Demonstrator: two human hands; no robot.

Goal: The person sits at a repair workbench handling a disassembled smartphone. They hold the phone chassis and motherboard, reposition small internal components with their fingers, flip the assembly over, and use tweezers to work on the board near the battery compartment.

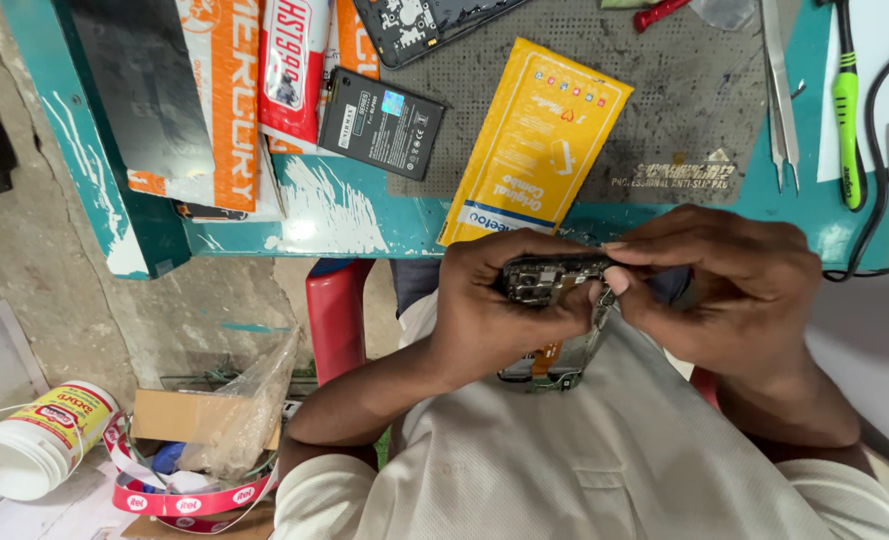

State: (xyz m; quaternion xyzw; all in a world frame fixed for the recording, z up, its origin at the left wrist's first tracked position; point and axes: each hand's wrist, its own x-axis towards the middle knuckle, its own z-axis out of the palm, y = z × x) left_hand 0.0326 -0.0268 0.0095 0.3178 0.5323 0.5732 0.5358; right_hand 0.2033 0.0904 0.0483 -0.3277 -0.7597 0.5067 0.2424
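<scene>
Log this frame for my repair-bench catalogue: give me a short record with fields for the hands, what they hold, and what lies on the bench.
left hand: grips the phone frame from the left
right hand: pinches the frame's right end with its fingertips
phone frame: held edge-on over the lap, circuit parts and an orange strip showing
bench: teal, with a grey mat
on the mat: yellow packet, black battery, tweezers
floor, left: white tub, cardboard box

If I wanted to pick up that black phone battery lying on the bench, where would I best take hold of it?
Probably by its two long edges, coming straight down from above. The black phone battery lies flat and slightly skewed, half on the grey anti-slip mat, so only its thin sides offer purchase. The yellow pouch sits close to one short end, leaving the long sides freer.
</scene>
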